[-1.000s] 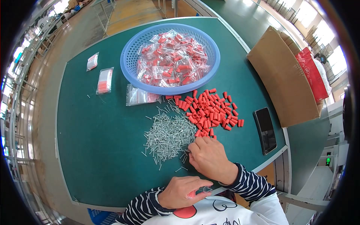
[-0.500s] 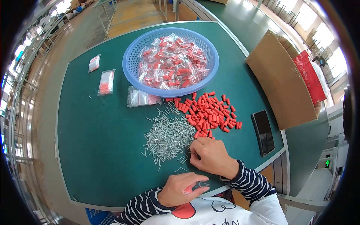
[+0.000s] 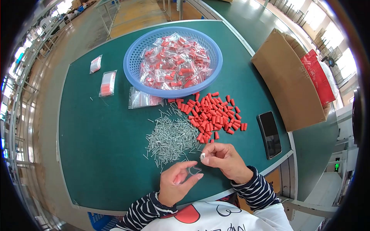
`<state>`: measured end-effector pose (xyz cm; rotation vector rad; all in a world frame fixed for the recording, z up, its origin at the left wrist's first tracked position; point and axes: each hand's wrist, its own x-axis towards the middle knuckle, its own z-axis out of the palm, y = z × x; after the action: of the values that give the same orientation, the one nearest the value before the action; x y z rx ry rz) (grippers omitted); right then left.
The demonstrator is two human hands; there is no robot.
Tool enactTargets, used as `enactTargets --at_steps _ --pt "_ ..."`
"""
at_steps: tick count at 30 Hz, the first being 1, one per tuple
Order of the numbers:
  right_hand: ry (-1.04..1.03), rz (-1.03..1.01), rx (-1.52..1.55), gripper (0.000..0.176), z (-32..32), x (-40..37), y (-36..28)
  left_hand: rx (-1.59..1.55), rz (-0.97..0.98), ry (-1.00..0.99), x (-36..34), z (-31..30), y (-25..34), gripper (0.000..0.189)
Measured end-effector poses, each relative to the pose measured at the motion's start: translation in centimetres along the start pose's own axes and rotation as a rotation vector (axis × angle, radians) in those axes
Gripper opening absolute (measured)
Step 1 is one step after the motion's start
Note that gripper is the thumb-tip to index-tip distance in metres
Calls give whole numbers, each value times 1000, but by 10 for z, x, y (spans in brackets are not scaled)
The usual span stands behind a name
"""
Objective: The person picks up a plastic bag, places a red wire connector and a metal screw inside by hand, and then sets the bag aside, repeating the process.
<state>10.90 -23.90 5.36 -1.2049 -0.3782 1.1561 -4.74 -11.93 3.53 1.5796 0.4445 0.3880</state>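
Observation:
Near the table's front edge my left hand (image 3: 179,182) holds a small clear plastic bag (image 3: 194,169), its mouth parted between thumb and fingers. Just up and to the right, my right hand (image 3: 221,158) pinches a few silvery screws (image 3: 202,156) between thumb and fingertips. A loose pile of screws (image 3: 171,138) lies beyond my hands. Beside it on the right is a heap of red plastic caps (image 3: 212,113). Behind both piles stands a blue basket (image 3: 133,79) full of clear bags with red caps inside.
The green table (image 3: 100,154) also bears stacks of flat bags (image 3: 107,83) at the left and another bag stack (image 3: 143,99) against the basket. A phone (image 3: 269,134) lies at the right. Beyond it stands a cardboard box (image 3: 287,82) with a red bag (image 3: 318,77).
My right hand has lifted off the table beside the piles, with screws now visible in its fingertips. My left hand has moved up and left, and the bag's mouth shows more clearly.

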Motion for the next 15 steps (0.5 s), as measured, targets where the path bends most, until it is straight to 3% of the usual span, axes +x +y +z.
enactTargets --at_steps 15 --pt "-85 -120 -6 10 10 -10 10 97 159 49 4 7 3 43"
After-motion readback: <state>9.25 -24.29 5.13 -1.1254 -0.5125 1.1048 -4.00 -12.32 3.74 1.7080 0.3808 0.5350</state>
